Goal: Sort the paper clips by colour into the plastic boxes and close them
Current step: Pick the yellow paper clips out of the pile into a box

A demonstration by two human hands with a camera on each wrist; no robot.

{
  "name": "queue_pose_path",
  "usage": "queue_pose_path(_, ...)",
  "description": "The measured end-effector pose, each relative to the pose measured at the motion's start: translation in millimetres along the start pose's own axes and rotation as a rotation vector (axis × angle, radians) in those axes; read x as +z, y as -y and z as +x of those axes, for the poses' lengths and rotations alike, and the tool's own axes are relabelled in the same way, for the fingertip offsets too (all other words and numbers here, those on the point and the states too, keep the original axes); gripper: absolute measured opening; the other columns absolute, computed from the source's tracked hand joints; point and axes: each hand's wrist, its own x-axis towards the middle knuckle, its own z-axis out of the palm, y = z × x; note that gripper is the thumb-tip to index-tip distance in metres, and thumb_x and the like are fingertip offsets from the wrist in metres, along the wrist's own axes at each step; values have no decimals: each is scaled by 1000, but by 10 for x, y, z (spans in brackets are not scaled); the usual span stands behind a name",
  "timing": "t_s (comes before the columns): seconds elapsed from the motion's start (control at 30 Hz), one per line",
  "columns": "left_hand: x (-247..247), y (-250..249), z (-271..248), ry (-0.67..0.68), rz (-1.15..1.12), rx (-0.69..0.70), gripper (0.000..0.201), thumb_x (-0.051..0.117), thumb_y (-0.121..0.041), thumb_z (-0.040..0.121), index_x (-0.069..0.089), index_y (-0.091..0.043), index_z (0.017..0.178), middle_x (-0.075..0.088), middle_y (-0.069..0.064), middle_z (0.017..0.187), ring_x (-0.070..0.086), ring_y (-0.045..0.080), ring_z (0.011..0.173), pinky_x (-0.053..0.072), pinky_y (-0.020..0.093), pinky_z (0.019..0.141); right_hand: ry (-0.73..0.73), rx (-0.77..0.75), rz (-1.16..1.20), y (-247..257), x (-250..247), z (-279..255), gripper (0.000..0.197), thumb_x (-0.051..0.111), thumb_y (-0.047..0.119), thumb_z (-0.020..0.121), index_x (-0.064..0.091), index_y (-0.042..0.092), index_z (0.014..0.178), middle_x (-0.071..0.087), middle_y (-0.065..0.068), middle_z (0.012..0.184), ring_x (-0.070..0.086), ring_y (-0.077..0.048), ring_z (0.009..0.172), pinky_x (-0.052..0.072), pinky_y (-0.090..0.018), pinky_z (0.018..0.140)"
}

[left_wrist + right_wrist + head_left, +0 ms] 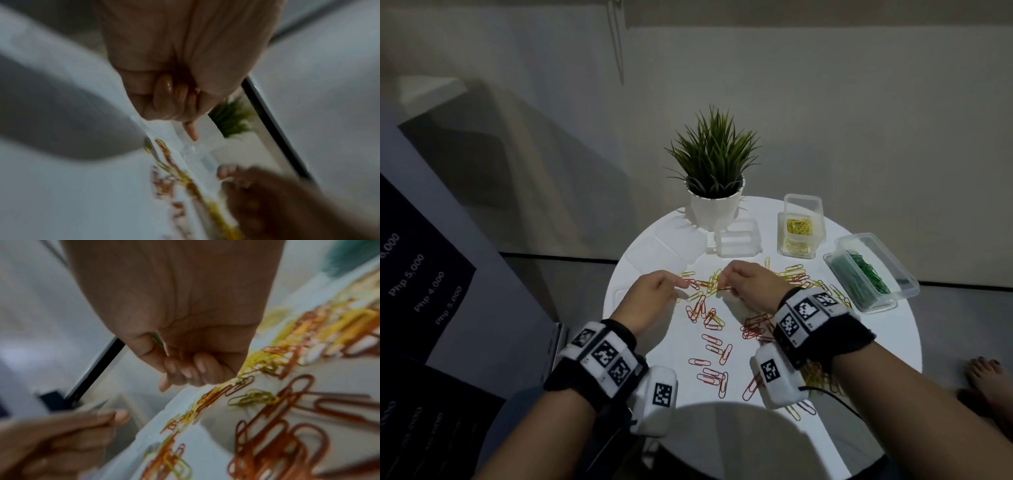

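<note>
While both wrist views are smeared with blur, the head view shows the round white table (876,346) strewn with red and yellow paper clips (710,317). Over them, the left hand (650,298) has its fingers curled into the palm with the forefinger poking out; whether it holds anything I cannot tell. The right hand (751,284) is curled too, forefinger and thumb pinching a red clip (723,290), and a sliver of green shows in its palm (157,339), too blurred to name. At the far side a yellow-filled box (800,234) and a green-filled box (869,270) stand open, and a clear box (738,241) sits by the potted plant (714,171). Wrist bands hide some clips near the table's near edge.
</note>
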Motion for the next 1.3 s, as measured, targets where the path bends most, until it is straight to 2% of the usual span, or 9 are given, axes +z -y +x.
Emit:
queue_pose_path(0.13,32,87,77,-32,501,121,11,55,-20,89,64,-22,82,59,-11,70,54,9,69,34,20,57,5,-51,-475,16,178,19,10,51,22,89,52,17,81,60,-1,89,52,-18,82,40,-27,71)
queue_pose_path(0.3,149,53,224,-14,629,132,7,67,-23,84,64,-19,89,66,-1,88,60,19,87,46,29,74,75,57,-628,-26,329,4,17,59,29,89,60,12,86,66,-7,96,61,-24,92,52,-34,82)
queue_pose_path(0.43,193,13,255,45,714,124,10,66,-29,87,62,-20,87,66,-1,93,59,20,90,47,32,78,155,128,-694,-8,279,-65,22,51,31,94,53,9,92,57,-7,94,53,-21,86,42,-28,72)
queue_pose_path(0.57,211,-21,259,111,701,80,13,62,-25,91,58,-20,80,67,0,93,58,19,88,45,30,76,102,116,-431,18,65,-168,24,37,13,99,43,7,77,47,-7,81,42,-21,80,31,-29,63)
queue_pose_path(0.7,226,-44,231,186,746,84,18,58,-23,92,63,-18,75,68,3,88,60,20,84,41,25,68,12,181,534,-6,-60,-197,23,32,6,88,43,12,70,48,-6,60,38,-17,49,31,-24,47)
queue_pose_path(0.77,230,-43,220,183,754,92,17,57,-22,92,61,-17,77,68,4,90,60,21,84,41,26,68,6,171,646,-5,-50,-172,23,33,8,89,48,11,72,50,-6,59,39,-17,46,29,-22,44)
queue_pose_path(0.87,226,-18,219,146,741,102,11,60,-23,91,55,-20,81,61,-2,86,54,17,82,41,28,72,-6,7,144,81,55,-132,22,39,12,94,58,12,82,53,0,66,45,-15,57,33,-25,52)
queue_pose_path(1.03,240,-13,250,128,800,133,10,53,-19,91,62,-14,91,66,3,96,59,23,93,49,35,81,101,-178,-811,72,273,-322,38,35,20,96,56,29,127,64,-5,117,60,-24,107,50,-36,88)
queue_pose_path(1.3,181,-79,129,285,728,100,21,46,-19,96,60,-7,87,65,14,91,51,20,75,37,27,61,34,-64,-797,71,15,-464,30,41,28,93,69,30,105,69,2,107,63,-20,96,53,-35,83)
